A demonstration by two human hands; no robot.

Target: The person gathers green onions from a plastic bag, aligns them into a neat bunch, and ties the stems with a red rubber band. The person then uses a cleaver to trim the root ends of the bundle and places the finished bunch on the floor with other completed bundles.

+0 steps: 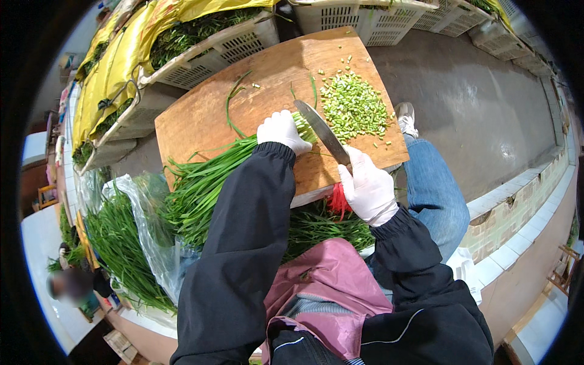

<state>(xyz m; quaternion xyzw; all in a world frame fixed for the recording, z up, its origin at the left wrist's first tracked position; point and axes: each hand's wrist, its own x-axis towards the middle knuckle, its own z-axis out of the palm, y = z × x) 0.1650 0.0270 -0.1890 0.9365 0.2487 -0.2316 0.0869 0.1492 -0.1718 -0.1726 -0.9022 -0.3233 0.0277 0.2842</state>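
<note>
On a wooden cutting board my gloved left hand presses down a bunch of long green garlic chives. Their pale cut ends point right, towards the blade. My right hand, also in a white glove, grips a knife by its handle, most of which my fingers hide. The blade slants up and left, right beside the stalk ends; whether it touches them I cannot tell. A pile of short chopped stalk pieces lies on the board's right side. A few loose leaves rest further left.
White slotted plastic crates of greens, some under yellow sheeting, stand beyond the board. A clear plastic bag and more greens sit at left. Red string hangs below the board. Another person is at far left.
</note>
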